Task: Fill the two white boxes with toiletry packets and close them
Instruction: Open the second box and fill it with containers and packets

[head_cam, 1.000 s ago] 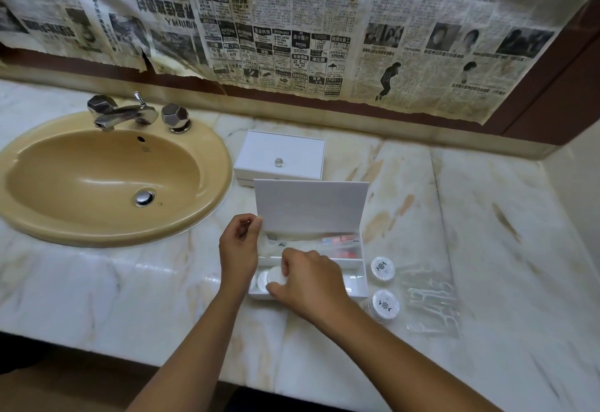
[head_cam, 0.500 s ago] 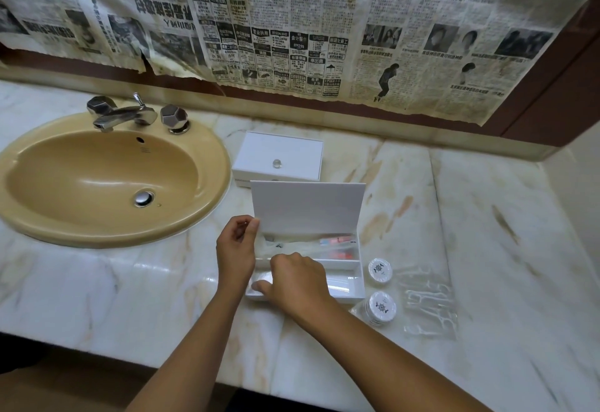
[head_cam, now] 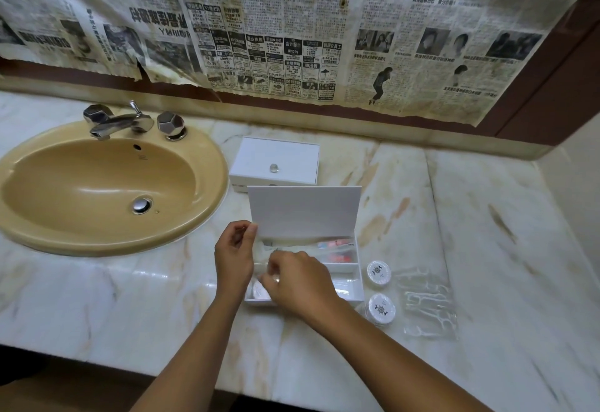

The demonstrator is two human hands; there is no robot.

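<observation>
Your left fingers [head_cam: 248, 228] pinch the open box's [head_cam: 354, 294] lid edge; right fingers [head_cam: 271, 277] curl inside, contents hidden. Far box [head_cam: 276, 160] is closed; round packets [head_cam: 379, 272] wait on the desk [head_cam: 487, 249].

We have one view only, from a wide-angle camera worn on the head, so no second view shares any of the scene. It looks forward and down over the worktop [head_cam: 487, 249] from the near edge, facing the wall papered with newspaper [head_cam: 292, 28]. Both forearms reach in from the bottom of the frame. The open box [head_cam: 305, 213] sits close, near the middle; the sink [head_cam: 107, 184] lies to the left. The wide lens bends straight edges towards the borders.
</observation>
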